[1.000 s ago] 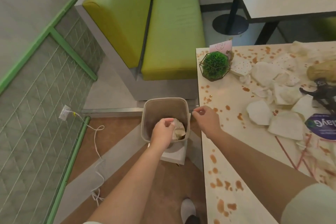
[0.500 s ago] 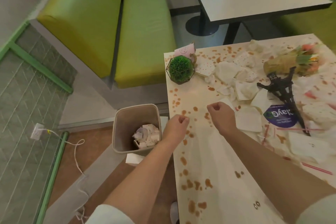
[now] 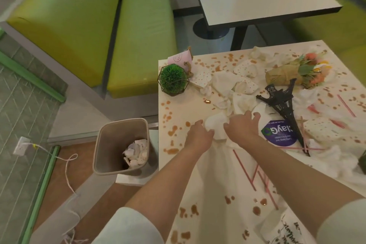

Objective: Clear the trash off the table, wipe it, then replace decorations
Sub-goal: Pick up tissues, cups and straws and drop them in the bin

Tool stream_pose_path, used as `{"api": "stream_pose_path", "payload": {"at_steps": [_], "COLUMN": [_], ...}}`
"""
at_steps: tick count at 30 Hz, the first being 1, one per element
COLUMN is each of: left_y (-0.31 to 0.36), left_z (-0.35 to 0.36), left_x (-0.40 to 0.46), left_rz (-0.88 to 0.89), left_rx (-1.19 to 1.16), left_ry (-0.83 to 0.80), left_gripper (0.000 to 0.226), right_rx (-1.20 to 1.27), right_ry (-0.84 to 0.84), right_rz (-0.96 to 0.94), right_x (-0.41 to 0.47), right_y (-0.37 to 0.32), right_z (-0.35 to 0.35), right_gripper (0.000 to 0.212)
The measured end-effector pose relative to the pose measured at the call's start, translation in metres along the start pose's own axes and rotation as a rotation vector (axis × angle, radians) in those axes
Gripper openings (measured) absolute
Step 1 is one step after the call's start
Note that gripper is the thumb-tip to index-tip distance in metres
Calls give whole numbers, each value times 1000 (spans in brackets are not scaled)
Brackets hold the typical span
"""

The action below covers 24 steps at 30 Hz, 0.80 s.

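Power cord [image 3: 66,166], white, trails over the brown floor at the far left from an outlet on the tiled wall. To its right stands a beige plastic waste bin [image 3: 103,144], just beside the left edge of the table, with crumpled white napkins [image 3: 136,152] lying in its bottom. Behind it runs a lime-green cushioned bench [image 3: 138,35].

On the cream table [image 3: 213,184], spattered with brown stains, a green ball plant in a black wire frame [image 3: 172,80] sits at the far left corner, a small pink card [image 3: 179,58] just behind it. The left hand [image 3: 199,136] rests near the table's left side, fingers curled onto the left edge of a crumpled white napkin [image 3: 216,125]. The right hand [image 3: 242,127] lies on the same napkin from the right, fingers spread and bent, pressing down into the paper.

Beyond the hands lies a heap of soiled white and dotted napkins [image 3: 233,85]. Further right, a black miniature Eiffel tower [image 3: 283,105] lies on its side, touching a round purple sticker [image 3: 279,133]. A burlap-wrapped bouquet of orange flowers [image 3: 293,71] lies at the far right, with thin red straws [image 3: 245,170] scattered on the near side.
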State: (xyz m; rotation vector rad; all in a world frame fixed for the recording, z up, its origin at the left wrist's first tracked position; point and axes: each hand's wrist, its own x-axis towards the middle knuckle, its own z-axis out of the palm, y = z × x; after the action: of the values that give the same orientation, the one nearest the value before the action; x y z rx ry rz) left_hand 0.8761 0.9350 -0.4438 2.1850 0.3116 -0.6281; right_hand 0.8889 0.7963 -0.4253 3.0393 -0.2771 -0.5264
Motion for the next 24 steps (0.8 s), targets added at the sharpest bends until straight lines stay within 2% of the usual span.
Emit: {"api": "stream_pose_path", "payload": {"at_steps": [3,7,10,16,19,24], "left_y": [4,14,20,26,24,11], "left_z": [14,19,15,3,-4,-20], "left_x": [8,9,7,6,3,-5], "left_rz": [-12,-2,21,9,22,-3], "left_rx": [32,-72,-216,-401,-463,-611], "left_ry": [25,100,162,256,274,280], "left_gripper": [51,59,56,48,44,42], "right_rx": [17,130,287,711,938,1154], "right_ry": [-43,-11,77,214,192,128], "right_rz": [-45,-62,-65,-117,-140,-98], "right_x": [3,6,6,5,2,-10], "right_y": [6,16,21,16,9,-13], "right_z": [6,14,16,15,14,8], "right_gripper": [40,33,23,31,36,30]}}
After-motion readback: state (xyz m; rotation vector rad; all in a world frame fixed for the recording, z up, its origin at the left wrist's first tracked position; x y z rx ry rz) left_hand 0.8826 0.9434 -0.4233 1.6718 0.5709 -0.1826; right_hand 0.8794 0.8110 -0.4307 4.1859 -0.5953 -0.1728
